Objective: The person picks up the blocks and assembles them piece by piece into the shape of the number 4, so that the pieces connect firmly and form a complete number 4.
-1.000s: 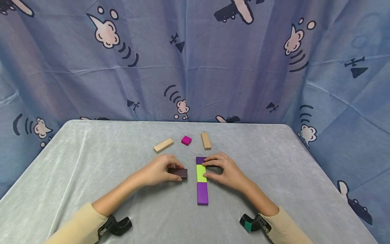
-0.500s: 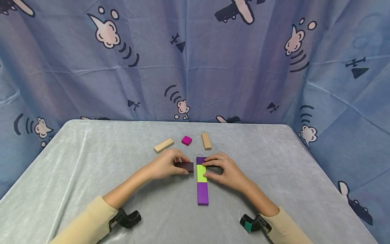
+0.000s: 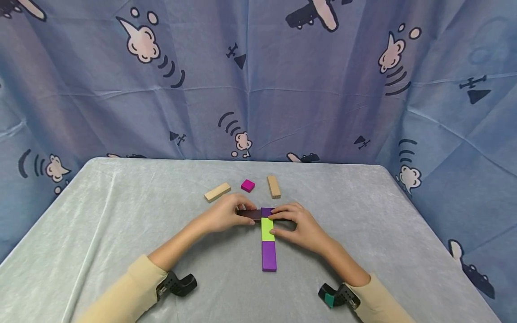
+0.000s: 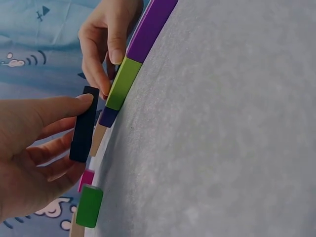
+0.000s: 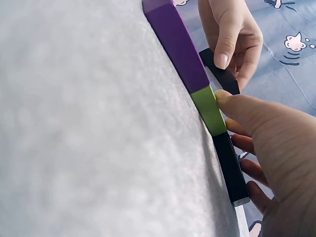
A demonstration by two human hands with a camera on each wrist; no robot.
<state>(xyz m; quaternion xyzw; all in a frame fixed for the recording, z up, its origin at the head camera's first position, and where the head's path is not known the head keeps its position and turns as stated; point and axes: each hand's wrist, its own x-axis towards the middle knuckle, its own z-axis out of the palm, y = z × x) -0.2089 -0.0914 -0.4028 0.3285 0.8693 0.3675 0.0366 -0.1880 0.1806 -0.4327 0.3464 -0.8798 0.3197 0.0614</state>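
My left hand (image 3: 222, 214) pinches a dark brown block (image 3: 249, 215) between thumb and fingers. The block's right end is right at the dark purple block (image 3: 266, 212). That purple block tops a straight column, with a lime block (image 3: 267, 229) in the middle and a violet block (image 3: 269, 256) nearest me. My right hand (image 3: 300, 226) curls round a black block (image 5: 230, 168), which runs out from the column's right side. Its thumb (image 5: 239, 106) touches the lime block, and the other fingers lie along the black block's far side. In the head view this hand mostly covers the black block.
Beyond the hands lie a slanted wooden block (image 3: 217, 192), a magenta block (image 3: 247, 185) and another wooden block (image 3: 273, 186). A green block (image 4: 90, 206) shows in the left wrist view, hidden in the head view. A patterned curtain (image 3: 202, 112) hangs behind the table.
My left hand has moved right and away from me with the dark brown block, bringing its end up to the dark purple block. My right hand and the column have stayed in place.
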